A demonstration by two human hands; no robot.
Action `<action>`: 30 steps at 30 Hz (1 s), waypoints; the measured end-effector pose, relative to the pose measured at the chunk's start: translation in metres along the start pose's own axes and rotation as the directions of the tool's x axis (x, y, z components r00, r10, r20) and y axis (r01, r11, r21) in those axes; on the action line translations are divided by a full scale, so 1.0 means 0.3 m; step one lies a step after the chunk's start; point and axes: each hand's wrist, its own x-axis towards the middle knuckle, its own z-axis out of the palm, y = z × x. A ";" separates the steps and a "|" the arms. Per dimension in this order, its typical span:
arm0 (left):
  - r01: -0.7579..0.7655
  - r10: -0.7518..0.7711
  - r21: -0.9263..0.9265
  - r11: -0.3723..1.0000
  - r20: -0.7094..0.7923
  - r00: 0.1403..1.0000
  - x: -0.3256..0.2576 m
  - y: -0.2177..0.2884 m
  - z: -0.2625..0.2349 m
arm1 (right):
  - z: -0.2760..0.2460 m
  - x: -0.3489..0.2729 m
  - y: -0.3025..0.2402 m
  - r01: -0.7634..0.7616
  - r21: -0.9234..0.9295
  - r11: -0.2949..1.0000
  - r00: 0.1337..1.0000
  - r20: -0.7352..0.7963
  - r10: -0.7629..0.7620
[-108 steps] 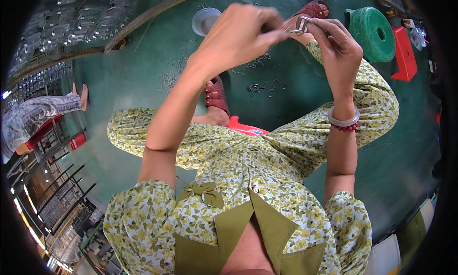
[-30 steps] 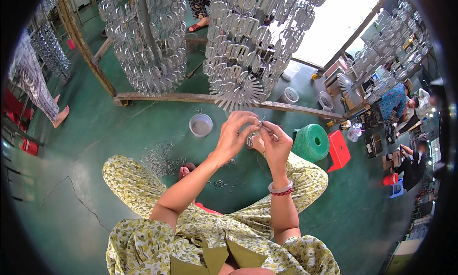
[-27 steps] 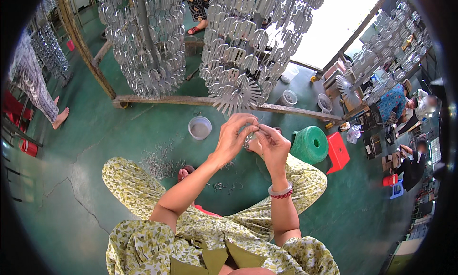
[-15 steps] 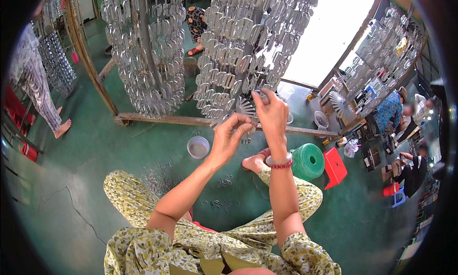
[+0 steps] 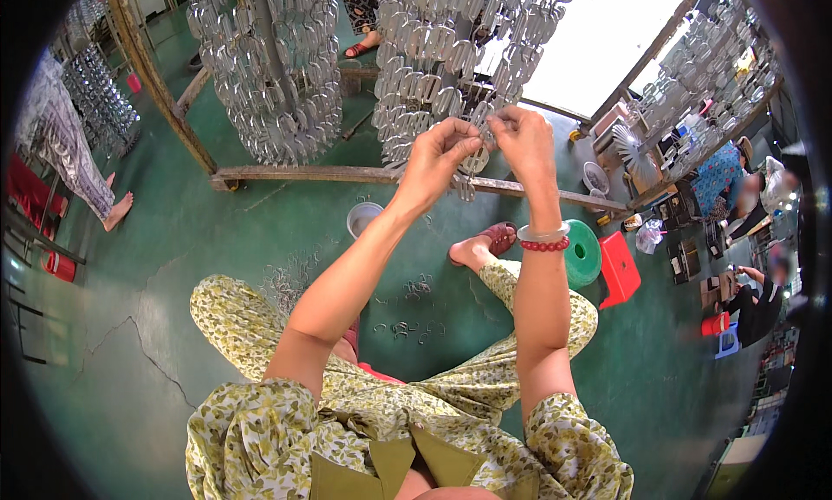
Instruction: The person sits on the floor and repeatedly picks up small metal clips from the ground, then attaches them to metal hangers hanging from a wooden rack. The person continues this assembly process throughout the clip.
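My left hand [image 5: 431, 164] is closed in a pinch at the lower end of a hanging column of silvery oval metal pieces [image 5: 416, 80]. An oval metal piece [image 5: 476, 161] hangs just beneath its fingertips, seemingly gripped at the top. Close by on the right, my right hand [image 5: 527, 149] is also pinched, thumb against index finger. Whatever lies between those fingertips is too small to make out. A second column of similar metal pieces [image 5: 260, 84] hangs further left, apart from both hands.
A wooden beam [image 5: 303, 173] crosses behind my hands. Below it are a pale bowl [image 5: 363, 216] and scattered small metal hooks [image 5: 403, 330]. A green round stool-like object [image 5: 584, 253] and a red stool [image 5: 619, 273] stand right of my leg. Other people [image 5: 758, 305] sit at far right.
Both hands have moved up, the right one also to the right. The right fingers, spread more before, are now pinched. The view has shifted slightly.
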 end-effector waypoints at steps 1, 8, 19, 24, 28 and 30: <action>0.024 -0.024 0.025 0.999 0.001 1.000 0.005 0.000 0.000 | -0.018 -0.005 -0.004 -0.004 0.035 0.999 0.999 0.048 0.002; 0.026 -0.011 0.263 0.964 -0.061 0.998 0.008 -0.043 0.025 | -0.073 -0.057 -0.021 -0.013 0.019 1.000 0.999 0.050 0.012; -0.168 0.328 0.582 0.796 -0.181 0.927 -0.061 -0.029 0.038 | -0.103 -0.112 -0.022 0.064 -0.018 0.998 0.996 -0.068 -0.065; -0.233 0.346 0.692 0.684 -0.026 0.938 0.060 0.146 0.071 | -0.117 -0.113 -0.024 0.083 0.006 0.996 0.996 -0.030 -0.083; -0.253 0.310 0.777 0.576 0.079 0.947 0.113 0.099 0.010 | -0.104 -0.091 -0.026 0.038 -0.151 0.988 0.999 0.030 -0.034; -0.394 0.451 0.823 0.409 0.193 0.871 0.113 0.097 -0.013 | -0.106 -0.019 0.095 -0.001 0.011 1.000 1.000 0.023 0.000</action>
